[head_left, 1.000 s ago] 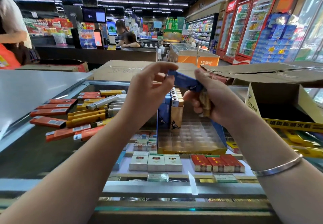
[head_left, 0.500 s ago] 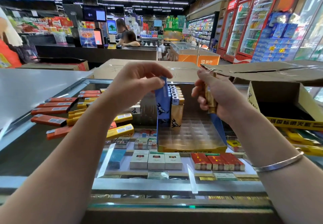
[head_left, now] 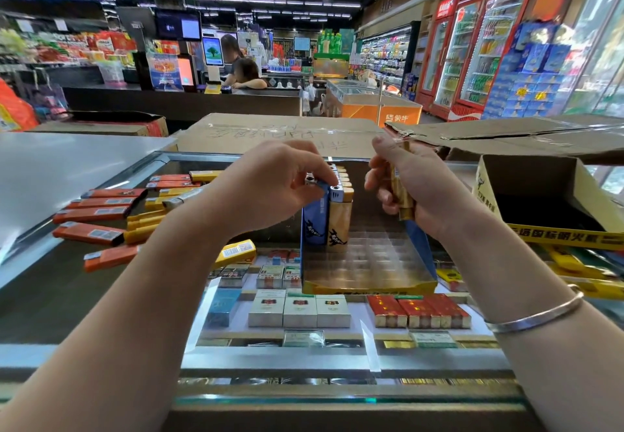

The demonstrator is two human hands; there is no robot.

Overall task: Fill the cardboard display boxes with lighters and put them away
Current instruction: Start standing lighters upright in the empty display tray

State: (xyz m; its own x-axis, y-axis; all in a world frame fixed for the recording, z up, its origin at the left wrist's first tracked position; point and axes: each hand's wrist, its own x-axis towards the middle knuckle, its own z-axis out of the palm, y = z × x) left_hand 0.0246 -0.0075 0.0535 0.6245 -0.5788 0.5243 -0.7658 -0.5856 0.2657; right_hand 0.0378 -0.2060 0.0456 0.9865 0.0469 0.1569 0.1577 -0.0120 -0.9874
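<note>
Cigarette packs are lying in rows under the glass counter. Big flat cardboard sheets are resting behind it. Red drink fridges are standing along the right wall. Two people are waiting at a dark checkout desk far back.

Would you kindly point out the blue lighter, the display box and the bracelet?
blue lighter (head_left: 315,215): head view, its front face.
display box (head_left: 368,287): head view, its yellow front rim.
bracelet (head_left: 533,318): head view, the band's middle.

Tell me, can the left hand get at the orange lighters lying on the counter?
Probably, once freed: the left hand grips a blue lighter, and the orange lighters lie uncovered to its left.
</note>
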